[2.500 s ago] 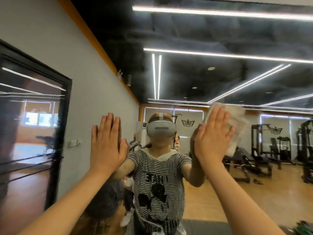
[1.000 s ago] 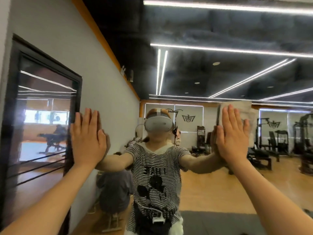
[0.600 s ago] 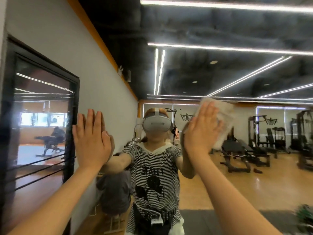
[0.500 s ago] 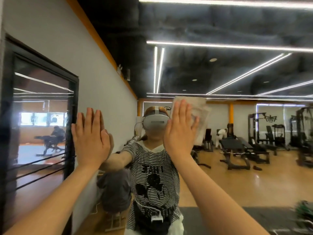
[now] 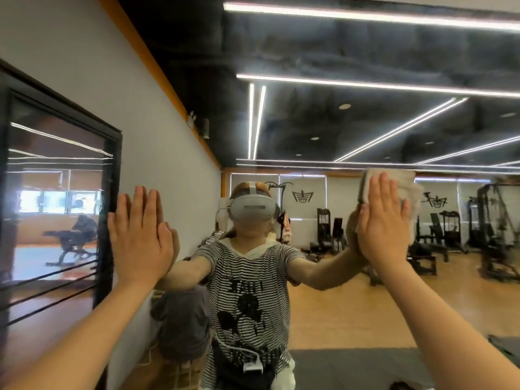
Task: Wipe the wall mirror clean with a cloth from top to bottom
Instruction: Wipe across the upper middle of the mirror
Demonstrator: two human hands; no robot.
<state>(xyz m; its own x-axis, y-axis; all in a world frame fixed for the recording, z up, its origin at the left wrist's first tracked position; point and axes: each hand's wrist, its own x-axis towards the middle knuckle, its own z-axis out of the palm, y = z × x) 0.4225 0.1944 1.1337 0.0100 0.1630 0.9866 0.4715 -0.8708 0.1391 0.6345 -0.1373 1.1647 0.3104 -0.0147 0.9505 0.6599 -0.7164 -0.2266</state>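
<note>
Your right hand [image 5: 382,220] presses a cloth [image 5: 405,190] flat against the mirror [image 5: 337,122]; your left hand [image 5: 139,237] (fingers spread) apparently touches the glass.

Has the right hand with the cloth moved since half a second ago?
Yes. The right hand slid the cloth rightward across the mirror, away from the reflected headset.

The right hand [image 5: 384,220] covers most of the cloth [image 5: 405,184], so only its top and right side peek out. Both arms run off the bottom edge. The mirror [image 5: 365,122] goes past the picture's right side, so its end stays unseen.
</note>
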